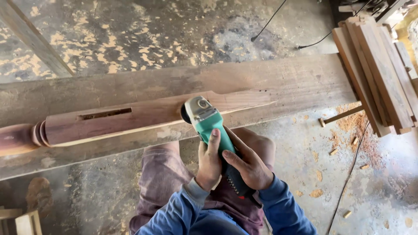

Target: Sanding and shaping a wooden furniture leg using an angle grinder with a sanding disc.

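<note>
Your two hands are clamped together on the green-bodied angle grinder with a grey metal head (208,124): your left hand (209,163) wraps the body from the left with the index finger stretched forward along the casing, and your right hand (248,163) grips it from the right, just behind, fingers laid across the dark rear part. Both hands touch the tool and sit just beside each other. The grinder's head rests against the near edge of the long reddish-brown wooden post with a rectangular mortise slot and a turned, rounded end (130,116). That post lies lengthwise on the wide, worn wooden plank tabletop (296,80), its turned end pointing left. To the right, a stack of flat wooden boards (379,69) lies across the far end of the tabletop. Wood chips and sawdust (348,124) litter the grey concrete floor (305,174) beneath, and a thin black cable (270,19) runs across the floor beyond the tabletop.
</note>
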